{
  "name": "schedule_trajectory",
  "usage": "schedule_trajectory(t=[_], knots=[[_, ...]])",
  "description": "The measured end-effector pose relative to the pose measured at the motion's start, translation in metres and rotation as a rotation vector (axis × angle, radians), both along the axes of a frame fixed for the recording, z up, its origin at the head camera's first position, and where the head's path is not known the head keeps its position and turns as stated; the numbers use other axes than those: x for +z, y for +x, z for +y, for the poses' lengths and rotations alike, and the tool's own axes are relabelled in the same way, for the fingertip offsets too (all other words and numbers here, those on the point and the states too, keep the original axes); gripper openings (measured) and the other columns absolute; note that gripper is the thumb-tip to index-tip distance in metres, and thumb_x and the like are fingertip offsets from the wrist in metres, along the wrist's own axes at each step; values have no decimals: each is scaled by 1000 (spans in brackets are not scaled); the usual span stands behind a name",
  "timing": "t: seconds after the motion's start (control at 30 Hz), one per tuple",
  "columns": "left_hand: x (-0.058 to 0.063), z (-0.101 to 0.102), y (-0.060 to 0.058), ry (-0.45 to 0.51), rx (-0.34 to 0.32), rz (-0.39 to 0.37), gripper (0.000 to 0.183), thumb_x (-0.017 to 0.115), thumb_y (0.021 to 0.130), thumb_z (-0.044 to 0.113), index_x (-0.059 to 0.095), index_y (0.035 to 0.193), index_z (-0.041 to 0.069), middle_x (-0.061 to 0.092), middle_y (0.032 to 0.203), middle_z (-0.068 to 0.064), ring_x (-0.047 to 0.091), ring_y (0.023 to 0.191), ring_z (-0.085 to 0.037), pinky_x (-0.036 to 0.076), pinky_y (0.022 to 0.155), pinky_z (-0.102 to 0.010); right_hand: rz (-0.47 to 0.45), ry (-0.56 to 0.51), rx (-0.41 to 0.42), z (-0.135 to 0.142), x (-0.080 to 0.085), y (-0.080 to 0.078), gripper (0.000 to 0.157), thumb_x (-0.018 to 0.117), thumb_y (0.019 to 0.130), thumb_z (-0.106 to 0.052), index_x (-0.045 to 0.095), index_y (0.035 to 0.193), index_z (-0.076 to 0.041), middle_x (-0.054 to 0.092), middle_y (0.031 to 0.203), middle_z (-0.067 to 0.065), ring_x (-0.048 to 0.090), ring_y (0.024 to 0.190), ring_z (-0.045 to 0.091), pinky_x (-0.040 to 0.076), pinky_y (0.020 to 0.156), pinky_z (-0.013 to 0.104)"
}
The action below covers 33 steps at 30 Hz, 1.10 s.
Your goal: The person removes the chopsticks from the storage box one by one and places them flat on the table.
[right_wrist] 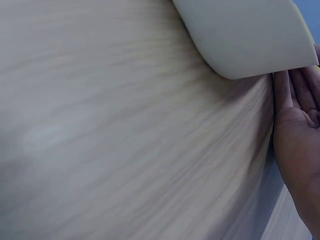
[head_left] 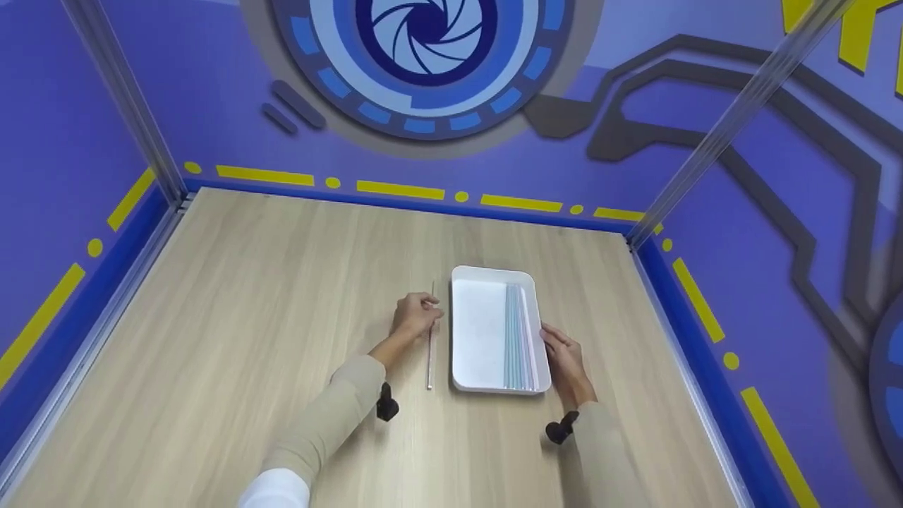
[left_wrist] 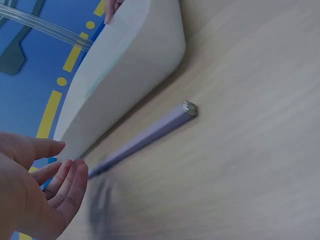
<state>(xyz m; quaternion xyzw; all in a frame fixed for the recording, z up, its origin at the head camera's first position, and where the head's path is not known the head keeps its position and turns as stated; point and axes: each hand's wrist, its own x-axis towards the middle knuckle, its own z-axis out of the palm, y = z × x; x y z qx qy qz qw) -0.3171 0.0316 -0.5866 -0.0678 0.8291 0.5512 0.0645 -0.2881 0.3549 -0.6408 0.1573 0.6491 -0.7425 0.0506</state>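
Rods lay at three o'clock inside the tray, one purple rod outside at nine, left hand relaxed, right hand straight-fingered against the tray.

Bright head view, dimmer wrist views.

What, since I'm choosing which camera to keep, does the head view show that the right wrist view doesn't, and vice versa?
Only the head view shows the left hand, the slim rod by its fingers, and the pastel strips lying inside the white tray. Only the right wrist view shows the palm side of the right hand. Both show the right hand at the tray, and the wood-grain tabletop.
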Motion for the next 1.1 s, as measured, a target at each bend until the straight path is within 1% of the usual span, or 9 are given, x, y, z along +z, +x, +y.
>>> schedule_trajectory(t=[0.1, 0.2, 0.3, 0.4, 0.47, 0.57, 0.77, 0.97, 1.1], knots=[[11, 6, -1, 57, -9, 17, 27, 69, 92, 13, 73, 117, 3, 74, 99, -10, 70, 83, -20, 51, 62, -19, 1, -11, -1, 2, -1, 0, 50, 60, 103, -18, 49, 148, 1, 47, 156, 20, 50, 140, 22, 54, 100, 17], [20, 14, -4, 115, -16, 21, 26, 69, 94, 14, 73, 116, 2, 74, 97, -9, 72, 89, -26, 54, 64, -20, 4, -22, -5, 4, -1, 1, 48, 58, 104, -16, 50, 148, 1, 48, 156, 19, 48, 142, 23, 54, 99, 16], [27, 23, -7, 140, -33, 22, 26, 70, 94, 15, 73, 117, 2, 72, 95, -7, 71, 88, -23, 54, 67, -21, 6, -27, -1, 5, -2, 1, 48, 59, 104, -16, 50, 148, 1, 49, 155, 19, 52, 138, 22, 55, 98, 18], [33, 31, -10, 161, -70, 20, 27, 69, 95, 14, 72, 118, 1, 72, 97, -8, 70, 86, -19, 60, 73, -25, 4, -27, -4, 4, -1, 1, 50, 61, 102, -18, 50, 148, 1, 50, 154, 20, 56, 134, 19, 56, 98, 19], [36, 37, -13, 184, -96, 16, 27, 69, 96, 13, 71, 119, 0, 72, 99, -10, 71, 87, -20, 63, 77, -28, 2, -29, -10, 2, 0, 1, 50, 62, 102, -18, 51, 147, 1, 50, 154, 20, 57, 132, 18, 56, 98, 20], [39, 47, -18, 197, -133, 11, 26, 69, 95, 11, 70, 117, -2, 72, 99, -13, 73, 90, -25, 64, 78, -30, 2, -21, -8, 1, 1, 0, 49, 60, 103, -16, 50, 147, 2, 49, 154, 20, 57, 132, 17, 56, 99, 19], [41, 70, -30, 201, -210, -72, 29, 70, 94, 8, 68, 119, -6, 72, 104, -17, 74, 100, -35, 65, 78, -30, 6, -9, -18, 0, 1, -2, 48, 61, 102, -15, 51, 146, 3, 50, 153, 21, 60, 126, 14, 56, 98, 19], [35, 88, -37, 106, -254, -151, 38, 75, 88, 5, 66, 124, -7, 74, 108, -23, 75, 100, -36, 65, 83, -35, 6, -10, -5, 0, 1, -2, 48, 61, 102, -17, 52, 146, 1, 51, 153, 20, 59, 129, 17, 56, 98, 20], [25, 95, -32, 19, -312, -141, 42, 76, 85, 3, 66, 125, -7, 74, 107, -25, 75, 98, -37, 65, 85, -38, 11, -16, -13, -1, -1, 0, 46, 59, 103, -15, 53, 145, 2, 52, 152, 21, 58, 131, 20, 56, 97, 19]])
